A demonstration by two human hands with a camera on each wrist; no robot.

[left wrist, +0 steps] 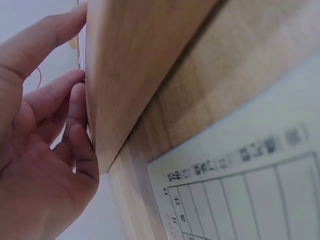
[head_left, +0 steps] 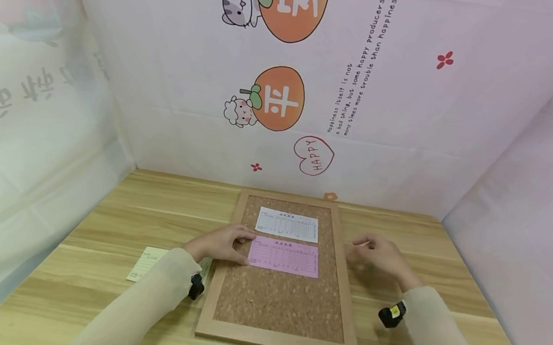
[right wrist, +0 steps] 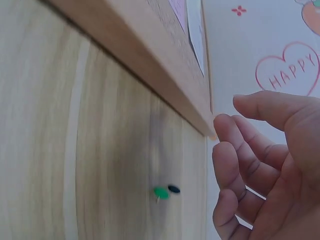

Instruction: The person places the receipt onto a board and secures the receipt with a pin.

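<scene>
A framed cork board (head_left: 278, 306) lies flat on the wooden table. On its cork is a pink printed slip (head_left: 288, 258), just below a white printed slip (head_left: 287, 225). My left hand (head_left: 222, 242) reaches over the board's left frame, its thumb and index finger spread apart and touching the pink slip's left edge. Beside the board's right frame hovers my right hand (head_left: 380, 257), with loosely bent fingers and nothing between them. Under that hand, a green push pin (right wrist: 160, 193) and a black push pin (right wrist: 174, 189) lie on the table.
A pale yellow printed slip (head_left: 146, 265) lies on the table (head_left: 94, 299) left of the board, partly covered by my left sleeve (head_left: 144, 304). Behind the table hangs a printed curtain (head_left: 382, 166), with more white cloth at both sides.
</scene>
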